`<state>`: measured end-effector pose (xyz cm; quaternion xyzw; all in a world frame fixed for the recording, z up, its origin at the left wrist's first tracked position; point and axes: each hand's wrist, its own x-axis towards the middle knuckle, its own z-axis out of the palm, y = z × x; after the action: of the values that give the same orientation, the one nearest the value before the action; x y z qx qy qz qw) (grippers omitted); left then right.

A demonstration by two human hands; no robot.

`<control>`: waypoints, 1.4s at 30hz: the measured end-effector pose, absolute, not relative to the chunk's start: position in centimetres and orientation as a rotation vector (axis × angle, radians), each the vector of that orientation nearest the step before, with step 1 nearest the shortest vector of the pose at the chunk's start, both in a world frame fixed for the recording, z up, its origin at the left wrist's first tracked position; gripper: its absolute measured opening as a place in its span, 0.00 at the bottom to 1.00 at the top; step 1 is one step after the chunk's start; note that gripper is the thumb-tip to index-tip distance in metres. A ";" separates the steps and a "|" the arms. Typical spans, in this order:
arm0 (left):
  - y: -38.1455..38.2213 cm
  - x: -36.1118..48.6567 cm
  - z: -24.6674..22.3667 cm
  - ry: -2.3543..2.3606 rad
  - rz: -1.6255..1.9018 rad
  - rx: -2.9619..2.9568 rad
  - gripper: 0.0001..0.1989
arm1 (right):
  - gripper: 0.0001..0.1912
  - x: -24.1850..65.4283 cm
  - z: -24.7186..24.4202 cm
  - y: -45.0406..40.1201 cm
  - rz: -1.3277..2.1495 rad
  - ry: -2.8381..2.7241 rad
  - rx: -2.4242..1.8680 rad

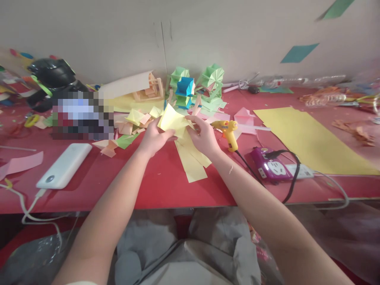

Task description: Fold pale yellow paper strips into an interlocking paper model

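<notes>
a red table (pixel 166 190) spans the view, my forearms reaching across it. at the right lies a large yellow sheet (pixel 320 146), flat. at the left rests a white power bank (pixel 65 166), cabled. at the right, a purple socket block (pixel 271 168) has a black plug in it; the cord of the glue gun passes close by, and my right forearm is near that cord, so a sideways sweep could snag it and drag the gun.

between my arms lie pale yellow strips (pixel 191 162), loose; a careless cuff of the hand could scatter them. my left hand (pixel 156 138) and right hand (pixel 203 134) each pinch one side of a folded yellow piece (pixel 173 120), above the strips. it looks thin, so uneven pulling could tear it, or squeezing could put a crease in the wrong place.

just beside my right hand is the yellow glue gun (pixel 230 136), nozzle toward my knuckles; i cannot tell whether it is hot or touching. if hot, drifting right could burn me.
</notes>
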<state>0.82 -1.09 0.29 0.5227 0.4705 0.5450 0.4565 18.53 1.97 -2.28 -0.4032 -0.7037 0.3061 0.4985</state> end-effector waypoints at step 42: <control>-1.5 -2.1 2.1 1.239 0.772 1.352 0.20 | 0.18 19.6 -1.1 1.6 0.710 -1.993 -0.849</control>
<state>-2.06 -1.49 2.07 0.5698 0.5221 0.3253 0.5449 19.65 1.55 -1.15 -0.3383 -0.7944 0.2830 0.4176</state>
